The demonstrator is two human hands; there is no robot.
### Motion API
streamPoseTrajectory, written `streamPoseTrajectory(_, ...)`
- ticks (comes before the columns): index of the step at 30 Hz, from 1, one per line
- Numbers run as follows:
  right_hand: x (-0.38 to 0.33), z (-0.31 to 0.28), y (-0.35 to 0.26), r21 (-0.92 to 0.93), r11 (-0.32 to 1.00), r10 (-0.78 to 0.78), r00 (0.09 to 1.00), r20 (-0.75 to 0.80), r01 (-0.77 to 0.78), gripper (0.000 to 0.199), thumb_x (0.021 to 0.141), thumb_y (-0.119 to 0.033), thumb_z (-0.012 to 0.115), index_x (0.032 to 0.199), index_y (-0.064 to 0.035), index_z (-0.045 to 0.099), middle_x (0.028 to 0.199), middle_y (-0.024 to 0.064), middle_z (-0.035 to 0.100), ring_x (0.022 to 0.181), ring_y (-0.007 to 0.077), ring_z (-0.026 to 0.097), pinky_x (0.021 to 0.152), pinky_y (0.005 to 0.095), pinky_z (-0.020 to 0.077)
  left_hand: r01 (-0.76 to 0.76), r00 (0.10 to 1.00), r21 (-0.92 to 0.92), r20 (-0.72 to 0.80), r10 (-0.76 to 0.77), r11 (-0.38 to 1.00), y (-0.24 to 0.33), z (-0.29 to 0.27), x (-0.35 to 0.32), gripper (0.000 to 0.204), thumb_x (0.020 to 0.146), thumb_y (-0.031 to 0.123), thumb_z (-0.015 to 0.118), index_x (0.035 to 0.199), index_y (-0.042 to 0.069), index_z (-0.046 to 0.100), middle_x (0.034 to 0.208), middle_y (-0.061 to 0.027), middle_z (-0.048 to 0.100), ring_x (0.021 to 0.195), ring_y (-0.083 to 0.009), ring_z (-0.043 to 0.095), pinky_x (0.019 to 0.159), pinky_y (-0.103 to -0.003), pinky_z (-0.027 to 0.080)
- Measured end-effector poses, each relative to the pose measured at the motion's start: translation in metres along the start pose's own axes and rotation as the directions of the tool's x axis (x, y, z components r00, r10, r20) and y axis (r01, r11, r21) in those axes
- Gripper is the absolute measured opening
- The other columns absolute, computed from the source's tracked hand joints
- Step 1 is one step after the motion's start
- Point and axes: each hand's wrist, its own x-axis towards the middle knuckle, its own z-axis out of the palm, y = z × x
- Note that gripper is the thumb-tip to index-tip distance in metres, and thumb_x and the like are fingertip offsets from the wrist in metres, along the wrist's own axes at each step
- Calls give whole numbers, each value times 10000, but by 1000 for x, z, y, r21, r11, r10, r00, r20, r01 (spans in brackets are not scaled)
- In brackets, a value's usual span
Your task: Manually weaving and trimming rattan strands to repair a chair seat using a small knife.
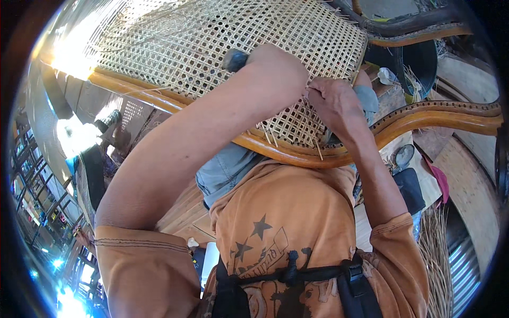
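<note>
A woven cane panel (180, 50) in a curved, varnished wooden frame (313, 160) lies across my lap. My left hand (278, 66) is bent over the weave near its right side, with its fingers hidden from view. A dark, rounded object (235, 60) shows just left of that hand, on or just above the cane; whether I hold it cannot be told. My right hand (335, 99) is closed at the panel's right edge, fingertips pinched close to my left hand. What they pinch is too small to make out. Loose cane ends (320, 150) stick out over the front rail.
Two curved wooden arms (440, 123) with rows of holes reach out to the right. Beyond them are a black container (419, 66), a round glass-like object (404, 155) and a dark pouch (405, 190). A bundle of long cane strands (436, 254) lies at the lower right.
</note>
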Motion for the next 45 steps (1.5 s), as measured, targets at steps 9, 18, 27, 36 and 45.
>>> streamPoseTrajectory(9, -6, 2, -36, -275, 959, 50, 997, -63, -65, 173, 836, -177, 550, 854, -26, 632, 802, 183, 633, 778, 371, 605, 712, 438, 478, 87, 993, -8, 85, -86, 996, 1, -12, -2, 181, 749, 136, 564, 849, 47, 687, 841, -121, 675, 793, -276, 660, 673, -392, 521)
streamPoseTrajectory(18, 2, -1, -25, -406, 907, -112, 994, 18, 109, 148, 821, -150, 551, 909, -65, 634, 883, 148, 627, 897, 324, 581, 795, 400, 463, 249, 923, 14, 299, -242, 968, -7, -25, 11, 274, 674, 140, 608, 926, 178, 708, 908, -42, 686, 839, -216, 656, 718, -368, 477)
streamPoseTrajectory(27, 4, -6, -8, -228, 906, -402, 892, -208, 355, 138, 761, -86, 634, 890, -56, 599, 876, 93, 589, 905, 282, 546, 796, 361, 449, 393, 900, 16, 200, -388, 919, -40, -15, -50, 380, 764, 390, 580, 820, 27, 676, 761, -175, 646, 696, -305, 640, 684, -411, 510)
streamPoseTrajectory(36, 1, -30, -12, -75, 946, -324, 929, -181, 315, 151, 797, -165, 620, 891, -47, 617, 848, 112, 594, 864, 312, 567, 757, 388, 468, 410, 898, -264, -48, -436, 873, -4, -2, -45, 423, 797, 461, 582, 837, 45, 643, 792, -145, 638, 778, -321, 627, 697, -439, 486)
streamPoseTrajectory(45, 6, -25, 8, 61, 924, -375, 926, -44, 378, 118, 780, -109, 613, 828, -11, 568, 797, 115, 554, 792, 281, 545, 712, 356, 437, 317, 914, -416, -105, -391, 852, -23, 28, -45, 363, 780, 398, 596, 790, 37, 628, 755, -147, 624, 747, -324, 616, 671, -439, 474)
